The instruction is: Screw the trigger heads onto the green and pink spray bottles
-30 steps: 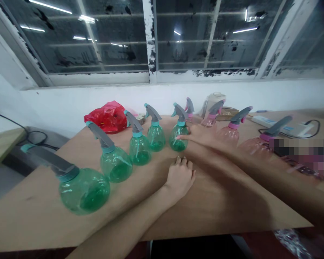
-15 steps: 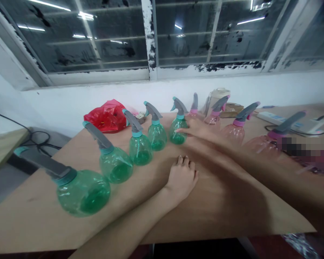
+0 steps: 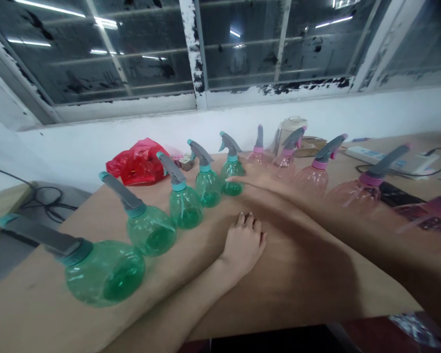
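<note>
A row of several green spray bottles with grey-and-teal trigger heads stands on the left, each with some green showing low inside; the nearest green spray bottle (image 3: 105, 277) looks largest. At the far end, my right hand (image 3: 252, 179) is closed on the last green spray bottle (image 3: 228, 171), thumb across its front, other fingers mostly hidden. My left hand (image 3: 244, 240) lies palm down on the table, fingers slightly bent and apart, holding nothing. Pink spray bottles with grey heads, among them one pink spray bottle (image 3: 312, 179), line the right, partly behind my right forearm.
The brown table (image 3: 279, 289) runs up to a white wall beneath windows. A red plastic bag (image 3: 141, 164) lies at the back left. On the right are a white power strip (image 3: 375, 157) with a cable and a dark flat object (image 3: 399, 195). A beige container (image 3: 292, 130) stands behind.
The view has turned slightly right. My right hand and the far green bottle have shifted a little left, closer to the neighbouring green bottle. My left hand stays resting on the table.
</note>
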Tool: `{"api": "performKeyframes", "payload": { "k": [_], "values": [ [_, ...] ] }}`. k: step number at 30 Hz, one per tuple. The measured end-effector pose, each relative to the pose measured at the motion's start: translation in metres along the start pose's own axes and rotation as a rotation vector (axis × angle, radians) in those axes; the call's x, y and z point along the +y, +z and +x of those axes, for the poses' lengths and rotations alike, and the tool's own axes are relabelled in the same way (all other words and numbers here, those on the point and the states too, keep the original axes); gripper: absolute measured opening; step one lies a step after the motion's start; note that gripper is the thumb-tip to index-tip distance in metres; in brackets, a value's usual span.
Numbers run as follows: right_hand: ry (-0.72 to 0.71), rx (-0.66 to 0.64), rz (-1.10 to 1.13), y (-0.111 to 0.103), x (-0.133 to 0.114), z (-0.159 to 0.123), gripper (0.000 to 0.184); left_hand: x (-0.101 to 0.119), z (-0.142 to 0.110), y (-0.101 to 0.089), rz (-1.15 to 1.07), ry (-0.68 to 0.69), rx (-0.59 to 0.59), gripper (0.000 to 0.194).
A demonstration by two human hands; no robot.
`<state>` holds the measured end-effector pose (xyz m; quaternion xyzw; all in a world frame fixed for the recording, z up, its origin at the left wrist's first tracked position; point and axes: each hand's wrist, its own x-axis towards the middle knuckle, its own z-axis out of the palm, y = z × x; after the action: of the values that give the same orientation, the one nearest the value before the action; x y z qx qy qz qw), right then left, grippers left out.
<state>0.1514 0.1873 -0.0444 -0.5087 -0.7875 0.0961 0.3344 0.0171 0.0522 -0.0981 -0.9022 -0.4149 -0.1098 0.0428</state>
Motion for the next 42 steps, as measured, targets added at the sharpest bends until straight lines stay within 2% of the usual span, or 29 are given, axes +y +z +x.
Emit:
{"api": "performKeyframes", "payload": {
  "k": [2,4,8,10,13,17,21,24,29,33,36,38,39,40,42],
  "values": [
    [-0.005,-0.027,-0.006,-0.004,0.001,-0.004,0.077,0.000,0.000,0.000,0.003,-0.005,-0.002,0.028],
    [0.001,-0.026,-0.041,-0.013,0.003,-0.009,0.073,0.000,0.000,0.000,0.003,-0.008,-0.004,0.029],
    [0.097,0.025,-0.105,-0.043,0.008,-0.019,0.035,0.000,0.000,-0.001,-0.005,-0.006,-0.016,0.030],
    [0.200,0.100,-0.136,-0.055,0.012,-0.021,0.025,0.000,0.000,-0.001,-0.007,-0.009,-0.016,0.028],
    [0.324,0.219,-0.179,-0.063,0.022,-0.017,0.031,0.000,0.000,-0.002,-0.006,-0.011,-0.010,0.027],
    [0.400,0.266,-0.169,-0.055,0.033,-0.008,0.046,0.000,0.000,-0.003,-0.002,-0.012,-0.009,0.027],
    [0.372,0.247,-0.138,-0.051,0.030,-0.013,0.040,0.000,-0.001,-0.002,-0.008,-0.016,-0.013,0.027],
    [0.296,0.191,-0.118,-0.057,0.018,-0.030,0.033,0.000,0.000,-0.003,-0.028,-0.019,-0.012,0.027],
    [0.167,0.091,-0.086,-0.071,-0.009,-0.086,0.021,0.000,0.000,-0.006,-0.093,-0.032,0.003,0.025],
    [0.155,0.091,-0.092,-0.084,-0.022,-0.164,0.021,-0.001,0.000,-0.004,-0.190,-0.073,0.040,0.027],
    [0.203,0.284,-0.260,-0.099,-0.018,-0.229,0.022,0.000,0.011,0.004,-0.294,-0.112,0.073,0.033],
    [0.266,0.519,-0.352,-0.109,-0.009,-0.266,0.022,0.003,0.026,0.011,-0.368,-0.144,0.094,0.040],
    [0.357,0.642,-0.422,-0.113,-0.001,-0.280,0.028,0.005,0.035,0.015,-0.404,-0.162,0.105,0.044],
    [0.450,0.702,-0.508,-0.117,0.007,-0.291,0.040,0.009,0.046,0.019,-0.440,-0.183,0.118,0.048],
    [0.585,0.724,-0.555,-0.121,0.025,-0.302,0.070,0.017,0.069,0.026,-0.505,-0.221,0.150,0.059]
  ]
}}
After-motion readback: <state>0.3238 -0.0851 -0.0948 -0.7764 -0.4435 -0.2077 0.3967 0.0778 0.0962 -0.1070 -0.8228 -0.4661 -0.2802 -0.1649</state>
